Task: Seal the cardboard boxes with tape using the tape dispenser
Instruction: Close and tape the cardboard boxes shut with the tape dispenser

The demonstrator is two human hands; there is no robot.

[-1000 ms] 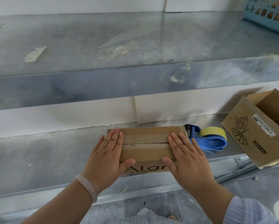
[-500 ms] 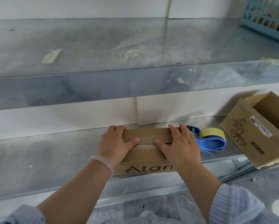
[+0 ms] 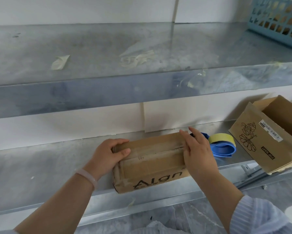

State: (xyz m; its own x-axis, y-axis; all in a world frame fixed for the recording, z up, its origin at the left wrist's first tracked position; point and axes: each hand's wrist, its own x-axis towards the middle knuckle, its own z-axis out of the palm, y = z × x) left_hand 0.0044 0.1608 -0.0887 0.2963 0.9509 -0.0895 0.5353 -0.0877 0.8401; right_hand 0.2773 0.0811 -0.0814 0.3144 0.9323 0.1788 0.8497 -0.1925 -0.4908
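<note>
A small brown cardboard box [image 3: 152,159] printed "Algn" sits at the front edge of the lower metal shelf [image 3: 40,166], its top flaps closed and taped along the seam. My left hand [image 3: 110,154] grips the box's left end, thumb on top. My right hand [image 3: 198,152] lies flat against the box's right end, fingers straight and pointing away from me. Just right of that hand, the blue tape dispenser [image 3: 223,148] with a yellow tape roll [image 3: 222,138] lies on the shelf, untouched.
An open cardboard box [image 3: 267,137] with a flower drawing leans at the shelf's right end. The upper metal shelf [image 3: 108,53] carries tape scraps and a blue plastic basket [image 3: 277,19] at the far right. A white wall stands behind.
Both hands slid outward from the top of the box to its ends. The left hand curled around the left end; the right hand moved to the right end.
</note>
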